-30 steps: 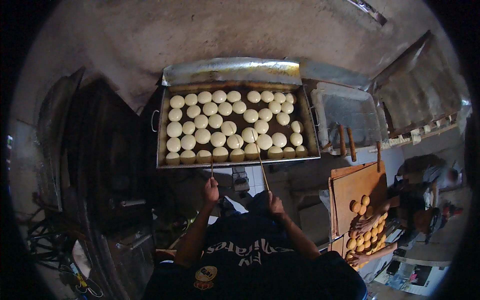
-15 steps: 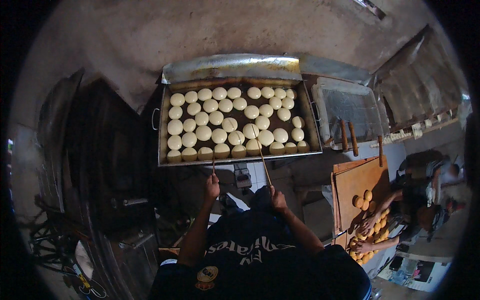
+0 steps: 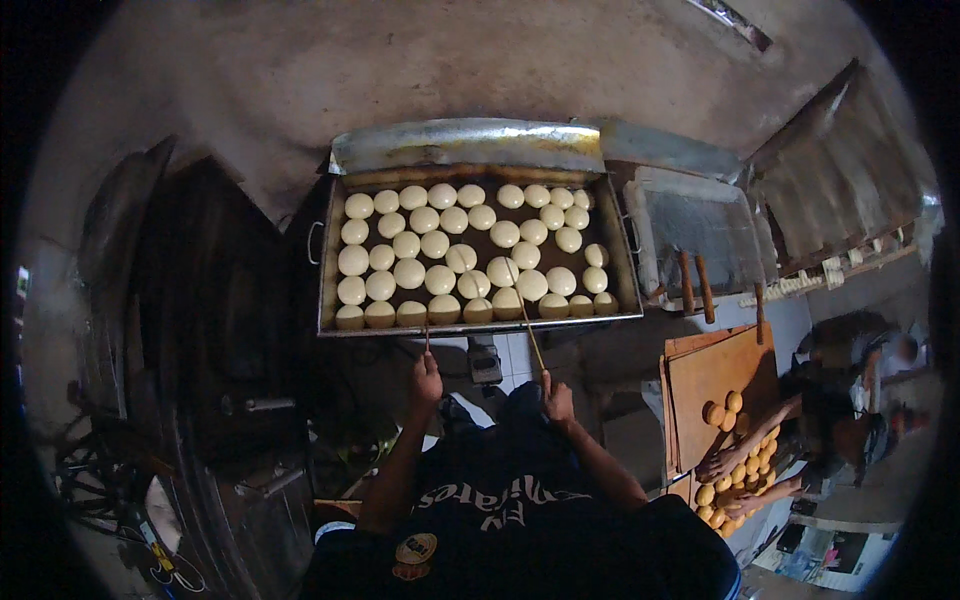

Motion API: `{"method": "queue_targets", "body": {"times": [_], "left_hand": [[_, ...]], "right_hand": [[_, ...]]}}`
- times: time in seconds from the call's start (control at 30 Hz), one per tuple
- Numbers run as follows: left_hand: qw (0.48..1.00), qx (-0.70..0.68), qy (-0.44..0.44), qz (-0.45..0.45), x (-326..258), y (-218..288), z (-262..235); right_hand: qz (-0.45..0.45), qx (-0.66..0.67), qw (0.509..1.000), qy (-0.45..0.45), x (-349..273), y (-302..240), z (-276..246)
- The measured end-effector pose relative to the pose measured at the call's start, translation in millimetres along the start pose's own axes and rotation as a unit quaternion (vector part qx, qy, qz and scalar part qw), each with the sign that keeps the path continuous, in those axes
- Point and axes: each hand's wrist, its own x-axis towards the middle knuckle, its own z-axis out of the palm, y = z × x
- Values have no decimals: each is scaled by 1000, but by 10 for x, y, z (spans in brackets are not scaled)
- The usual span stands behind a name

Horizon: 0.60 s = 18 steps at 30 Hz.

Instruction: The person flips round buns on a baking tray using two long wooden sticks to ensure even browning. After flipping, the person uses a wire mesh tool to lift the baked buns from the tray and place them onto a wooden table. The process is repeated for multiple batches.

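Head view: we hold two thin sticks (image 3: 535,347) at a wide pan (image 3: 629,285) of pale dough balls (image 3: 408,273).
Our left hand (image 3: 426,381) is closed round one stick, our right hand (image 3: 558,398) round the other, both well back, presumably keeping fingers clear of the pan. Dough balls sit in loose rows; gaps likely give sticks room.

Dim overall; light glares off the metal sheet (image 3: 465,147) and gleams on the balls (image 3: 531,285); deep shadow at left; fisheye edges bend into black.
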Motion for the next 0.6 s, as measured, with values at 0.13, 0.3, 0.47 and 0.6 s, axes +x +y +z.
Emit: {"method": "queue_targets", "body": {"times": [0.13,0.3,0.47,0.6], "left_hand": [[999,-26,-34,0,80,-73,11],[998,36,9,43,223,-244,236],[997,48,-61,29,335,-315,192],[995,-40,-64,65,349,-305,131]], "right_hand": [[26,-14,999,15,59,-147,-55],[84,-37,996,-15,72,-260,-178],[101,-26,994,-32,48,-344,-233],[108,-37,993,-36,69,-309,-175]]}}
